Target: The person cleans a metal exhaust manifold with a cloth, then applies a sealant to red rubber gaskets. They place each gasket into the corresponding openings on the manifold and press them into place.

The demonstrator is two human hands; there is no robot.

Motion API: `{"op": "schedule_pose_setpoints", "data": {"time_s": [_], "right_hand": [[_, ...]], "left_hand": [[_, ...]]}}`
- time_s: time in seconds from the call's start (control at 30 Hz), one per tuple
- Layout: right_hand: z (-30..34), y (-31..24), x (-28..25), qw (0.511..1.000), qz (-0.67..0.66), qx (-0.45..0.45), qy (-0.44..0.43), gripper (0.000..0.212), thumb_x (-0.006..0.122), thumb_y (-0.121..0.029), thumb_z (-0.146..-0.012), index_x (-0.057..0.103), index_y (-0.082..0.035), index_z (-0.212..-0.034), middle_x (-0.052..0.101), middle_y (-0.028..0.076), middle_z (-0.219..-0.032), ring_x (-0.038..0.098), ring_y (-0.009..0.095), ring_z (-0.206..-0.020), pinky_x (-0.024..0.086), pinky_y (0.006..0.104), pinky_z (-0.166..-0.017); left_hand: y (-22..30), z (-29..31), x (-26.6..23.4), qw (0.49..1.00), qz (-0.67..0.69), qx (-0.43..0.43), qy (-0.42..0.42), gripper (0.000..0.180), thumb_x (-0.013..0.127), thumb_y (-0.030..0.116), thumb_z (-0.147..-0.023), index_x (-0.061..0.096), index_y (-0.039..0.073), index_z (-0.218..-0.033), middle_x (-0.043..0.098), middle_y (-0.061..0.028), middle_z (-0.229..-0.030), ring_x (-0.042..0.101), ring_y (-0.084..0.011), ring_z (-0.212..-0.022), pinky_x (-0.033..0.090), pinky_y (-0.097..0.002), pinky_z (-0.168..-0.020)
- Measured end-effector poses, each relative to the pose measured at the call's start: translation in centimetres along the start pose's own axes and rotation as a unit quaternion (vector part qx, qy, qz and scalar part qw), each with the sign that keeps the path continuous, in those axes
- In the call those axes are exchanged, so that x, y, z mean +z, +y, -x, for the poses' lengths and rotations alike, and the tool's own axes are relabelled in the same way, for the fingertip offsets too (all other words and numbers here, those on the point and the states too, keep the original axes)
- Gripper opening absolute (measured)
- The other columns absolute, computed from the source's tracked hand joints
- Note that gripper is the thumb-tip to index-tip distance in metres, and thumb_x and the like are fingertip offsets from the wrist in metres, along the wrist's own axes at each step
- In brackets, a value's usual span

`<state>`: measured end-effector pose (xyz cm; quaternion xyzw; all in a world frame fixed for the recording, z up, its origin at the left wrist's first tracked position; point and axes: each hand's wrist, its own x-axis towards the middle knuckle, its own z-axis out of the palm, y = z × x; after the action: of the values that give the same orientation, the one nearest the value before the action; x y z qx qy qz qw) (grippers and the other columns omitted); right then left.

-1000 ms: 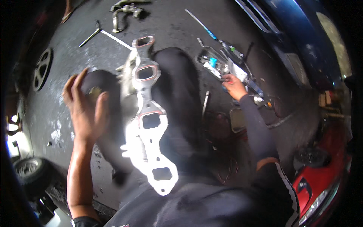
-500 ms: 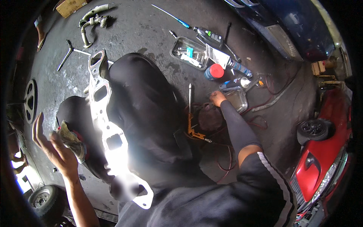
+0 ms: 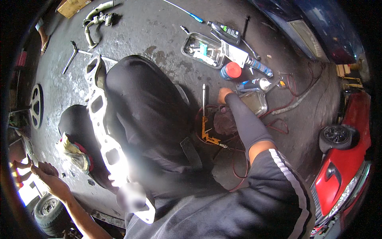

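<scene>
We have a long silver metal manifold with rectangular ports point(image 3: 101, 129) lying unheld between our black-trousered legs point(image 3: 147, 115); if a knee shifts, it could slide to the floor. Farther right, a blue round jar with a red lid point(image 3: 231, 71) could tip should our knuckles catch it. Our bare left hand point(image 3: 50, 180) is out at far left, well apart from the manifold; we cannot tell whether its fingers hold anything. Our right hand point(image 3: 224, 96) reaches forward, fingers seemingly curled narrow, contents hidden, near a clear rectangular tray point(image 3: 258, 102).
</scene>
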<state>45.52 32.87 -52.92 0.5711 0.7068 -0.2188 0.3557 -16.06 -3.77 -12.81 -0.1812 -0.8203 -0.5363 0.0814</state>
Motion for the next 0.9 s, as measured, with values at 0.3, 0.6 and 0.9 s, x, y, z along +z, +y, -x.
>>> {"op": "schedule_pose_setpoints", "data": {"time_s": [0.3, 0.6, 0.9], "right_hand": [[5.3, 5.9, 4.5, 0.984, -0.165, -0.027, 0.058, 0.023, 0.089, -0.022, -0.092, 0.075, -0.005, -0.100, 0.082, 0.013, -0.098, 0.077, 0.033, -0.084, 0.066, 0.0492, -0.079], [17.5, 3.1, -16.5, 0.760, -0.578, -0.235, 0.182, 0.013, 0.077, -0.016, -0.110, 0.074, -0.006, -0.118, 0.078, 0.001, -0.100, 0.071, 0.007, -0.086, 0.054, 0.0250, -0.075], [36.4, -15.4, -36.6, 0.717, -0.459, -0.480, 0.213, 0.018, 0.076, -0.013, -0.108, 0.075, 0.001, -0.119, 0.077, 0.003, -0.101, 0.073, 0.008, -0.093, 0.060, 0.0257, -0.085]], "left_hand": [[1.6, 0.7, 1.6, 0.918, -0.128, 0.213, -0.309, 0.036, 0.069, 0.024, -0.112, 0.069, 0.001, -0.138, 0.068, -0.0160, -0.139, 0.063, -0.0304, -0.131, 0.046, -0.0439, -0.117], [0.2, 1.1, 4.7, 0.918, -0.045, 0.215, -0.331, 0.030, 0.062, 0.024, -0.118, 0.070, 0.000, -0.134, 0.067, -0.0136, -0.140, 0.064, -0.0282, -0.131, 0.049, -0.0426, -0.115], [11.7, -5.9, 11.0, 0.880, 0.294, 0.024, -0.373, 0.046, 0.054, 0.029, -0.121, 0.060, 0.005, -0.160, 0.071, -0.0047, -0.140, 0.067, -0.0146, -0.123, 0.054, -0.0314, -0.102]]}}
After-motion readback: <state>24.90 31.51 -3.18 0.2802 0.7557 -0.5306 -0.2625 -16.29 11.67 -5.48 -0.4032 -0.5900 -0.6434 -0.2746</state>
